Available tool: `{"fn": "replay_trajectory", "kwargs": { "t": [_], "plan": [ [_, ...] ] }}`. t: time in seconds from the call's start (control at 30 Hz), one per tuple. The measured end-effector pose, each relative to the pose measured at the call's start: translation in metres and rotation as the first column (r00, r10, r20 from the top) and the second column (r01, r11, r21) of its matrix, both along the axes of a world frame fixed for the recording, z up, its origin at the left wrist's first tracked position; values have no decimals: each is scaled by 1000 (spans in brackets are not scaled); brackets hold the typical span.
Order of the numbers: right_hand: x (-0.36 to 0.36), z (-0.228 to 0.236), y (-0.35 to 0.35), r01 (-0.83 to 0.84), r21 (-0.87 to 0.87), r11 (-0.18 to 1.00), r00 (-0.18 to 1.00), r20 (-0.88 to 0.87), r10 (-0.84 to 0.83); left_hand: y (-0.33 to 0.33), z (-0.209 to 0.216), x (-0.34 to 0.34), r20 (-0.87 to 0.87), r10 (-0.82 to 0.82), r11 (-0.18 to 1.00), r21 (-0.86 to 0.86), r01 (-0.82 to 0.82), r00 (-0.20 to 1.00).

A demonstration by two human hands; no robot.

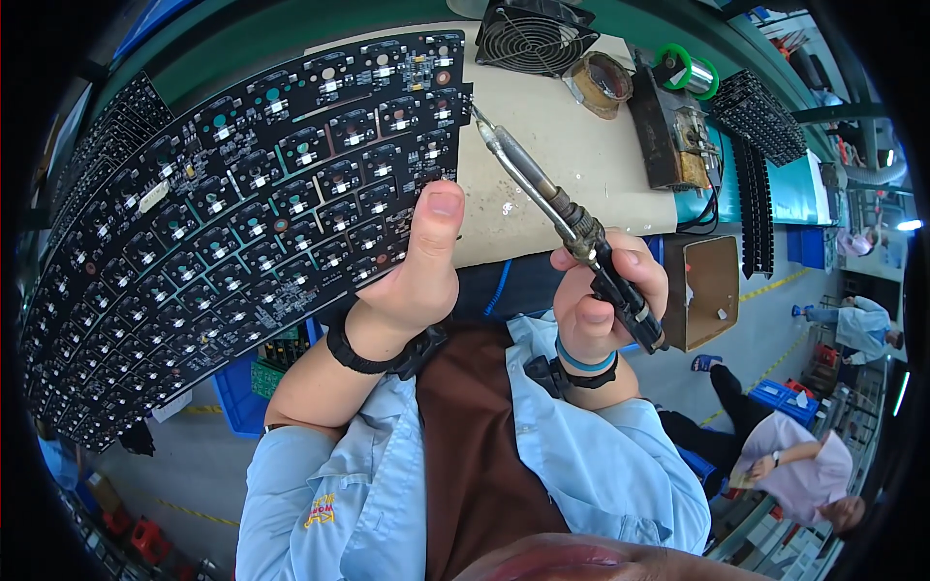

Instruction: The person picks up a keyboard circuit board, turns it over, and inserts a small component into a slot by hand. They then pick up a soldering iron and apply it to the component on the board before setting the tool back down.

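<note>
My left hand (418, 263) grips a large black circuit board panel (254, 215) by its near right edge, thumb on top and the other fingers hidden underneath. The panel carries rows of small repeated parts and is tilted up over the left of the bench. In my right hand (593, 315) is a soldering iron (552, 198) with a black handle and a thin metal tube along its shaft. Its tip points up and left, close to the panel's right edge; I cannot tell whether they touch.
Along the back of the bench (581, 174) stand a black fan (535, 41), a round brownish container (599, 83), a dark metal box (666, 136) and a green wire spool (690, 73). Black boards (760, 116) are stacked at right, above a cardboard box (709, 290). A person (790, 465) is at lower right.
</note>
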State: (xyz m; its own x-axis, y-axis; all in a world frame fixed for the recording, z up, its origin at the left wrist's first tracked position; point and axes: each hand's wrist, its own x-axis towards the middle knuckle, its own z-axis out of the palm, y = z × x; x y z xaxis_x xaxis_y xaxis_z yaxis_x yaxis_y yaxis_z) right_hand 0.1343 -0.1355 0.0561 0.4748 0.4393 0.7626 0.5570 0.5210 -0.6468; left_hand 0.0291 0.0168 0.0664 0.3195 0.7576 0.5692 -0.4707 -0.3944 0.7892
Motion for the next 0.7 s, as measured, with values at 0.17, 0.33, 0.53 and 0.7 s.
{"fn": "replay_trajectory", "kwargs": {
  "t": [0.17, 0.33, 0.53, 0.7],
  "plan": [
    [0, 0, 1, -10, 3, 1000, 1000, 7, 10, -1, 4, 0, -3, -10, 1000, -15, 10, 1000],
    [0, 0, 0, -18, 4, 1000, 1000, -4, 18, 0, 1, 0, 2, -21, 1000, 2, 21, 1000],
    [-1, -1, -1, -23, 4, 1000, 1000, -14, 23, -4, 5, -2, 33, -58, 995, -81, 60, 998],
    [-1, -3, -1, -19, -6, 1000, 1000, -17, 19, 0, 0, -2, -33, -27, 1000, -4, 27, 999]
  ]
}}
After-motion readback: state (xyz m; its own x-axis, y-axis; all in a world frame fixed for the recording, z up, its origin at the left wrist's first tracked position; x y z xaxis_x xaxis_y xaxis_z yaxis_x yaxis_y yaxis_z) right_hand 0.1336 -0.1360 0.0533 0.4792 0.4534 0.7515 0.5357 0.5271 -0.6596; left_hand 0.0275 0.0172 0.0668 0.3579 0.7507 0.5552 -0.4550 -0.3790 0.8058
